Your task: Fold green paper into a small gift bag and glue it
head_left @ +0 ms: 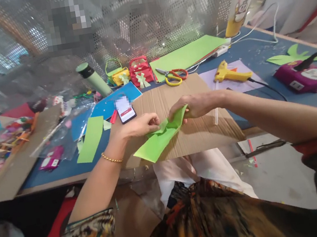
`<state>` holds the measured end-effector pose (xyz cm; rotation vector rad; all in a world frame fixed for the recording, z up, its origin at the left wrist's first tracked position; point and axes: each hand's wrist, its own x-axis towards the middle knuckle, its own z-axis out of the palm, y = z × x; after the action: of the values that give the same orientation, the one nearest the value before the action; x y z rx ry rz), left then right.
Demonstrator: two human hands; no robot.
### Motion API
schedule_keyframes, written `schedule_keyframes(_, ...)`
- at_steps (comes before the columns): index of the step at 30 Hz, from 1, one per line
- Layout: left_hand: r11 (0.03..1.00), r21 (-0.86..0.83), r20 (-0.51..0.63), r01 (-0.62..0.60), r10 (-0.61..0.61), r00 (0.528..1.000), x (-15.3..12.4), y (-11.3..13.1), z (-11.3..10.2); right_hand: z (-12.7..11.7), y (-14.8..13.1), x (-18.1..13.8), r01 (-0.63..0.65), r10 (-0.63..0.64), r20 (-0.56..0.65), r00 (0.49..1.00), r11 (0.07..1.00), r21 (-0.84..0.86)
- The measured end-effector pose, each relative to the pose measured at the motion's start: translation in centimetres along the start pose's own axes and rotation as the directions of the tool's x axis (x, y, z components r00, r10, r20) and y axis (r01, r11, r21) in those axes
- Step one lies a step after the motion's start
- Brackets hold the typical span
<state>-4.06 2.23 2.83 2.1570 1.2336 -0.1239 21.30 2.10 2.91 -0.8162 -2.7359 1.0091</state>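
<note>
A bright green sheet of paper (158,144), folded or bent up along its far side, is held just above a brown cardboard sheet (209,134). My right hand (194,105) is closed on its right end, with fingertips partly hidden behind the raised fold. My left hand (143,125), with a gold bead bracelet at the wrist, pinches at the paper's far left edge. A smaller pale green flap (162,126) shows between the hands. Left of my left hand lies a phone (126,109) with its screen lit.
Yellow-and-red scissors (173,77) lie behind the cardboard. A yellow glue gun (234,73) rests on lilac paper at right, near a purple box (305,76). A green bottle (94,80), small red bag (141,73), drink cup (239,9) and green strip (91,139) are also on the table.
</note>
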Motion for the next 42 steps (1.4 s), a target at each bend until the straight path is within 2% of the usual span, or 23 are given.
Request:
schedule_keyframes(7, 0.997, 0.033, -0.056, 0.075, -0.074, 0.996, 0.2, 0.0, 0.6, 0.8, 0.3, 0.2, 0.097, -0.094, -0.078, 0.992, 0.995, 0.033)
schedule_keyframes(12, 0.988, 0.058, -0.073, 0.145, -0.140, 0.987, 0.4, 0.8, 0.7, 1.7, 1.3, 0.7, 0.143, -0.124, -0.139, 0.983, 0.979, 0.142)
schedule_keyframes(16, 0.987, 0.066, -0.033, 0.148, -0.146, 0.989, 0.6, 1.7, 0.3, 2.2, 2.2, 0.9, 0.165, -0.136, -0.152, 0.979, 0.965, 0.202)
schedule_keyframes(24, 0.993, 0.066, 0.044, 0.103, -0.106, 0.993, 0.4, 2.8, -0.3, 3.0, 2.3, 0.9, 0.243, -0.211, -0.207, 0.955, 0.960, 0.141)
schedule_keyframes(31, 0.998, 0.008, 0.051, 0.060, -0.060, 0.997, -0.2, 3.2, -0.3, 3.1, 1.6, 0.9, 0.170, -0.159, -0.232, 0.960, 0.985, 0.032)
schedule_keyframes(37, 0.996, -0.070, 0.039, 0.050, -0.047, 0.998, -0.3, 2.8, 0.0, 3.0, 1.5, 0.9, 0.123, -0.117, -0.229, 0.966, 0.992, 0.013)
schedule_keyframes(42, 0.987, -0.116, 0.099, 0.109, -0.098, 0.990, -0.9, 3.3, -0.3, 2.4, 0.6, 0.6, 0.052, -0.035, -0.361, 0.932, 0.998, 0.037)
